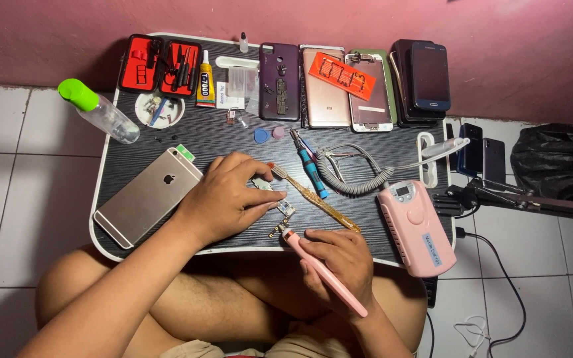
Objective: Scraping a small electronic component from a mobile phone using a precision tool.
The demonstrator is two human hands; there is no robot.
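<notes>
A pink wall and white floor tiles frame the dark wood-grain lap surface [392, 142] with its white rim, set over my crossed legs. My left hand [228, 199] lies curled on the surface, fingertips pressed together onto a small green circuit board [285, 208] near the front edge. My right hand [338, 265] is closed around a slim pink pen-shaped tool [326, 273], gripped like a pencil, its tip just beside a tiny brass-coloured part [278, 229] below the board. A long amber-handled brush [313, 196] lies slantwise between my two hands.

Left of my left hand rests a gold smartphone [147, 196], face down. To the right sits a pink box-shaped controller with a small display [414, 225], joined by a grey coiled cable [353, 178]. A blue-handled screwdriver [312, 170] lies beside the coil.

Along the back edge I see an open red-lined tool case [160, 65], a yellow glue tube [205, 83], a purple phone back [279, 81], and further phones stacked to the right. A clear bottle with a green cap [99, 110] lies on the left corner.
</notes>
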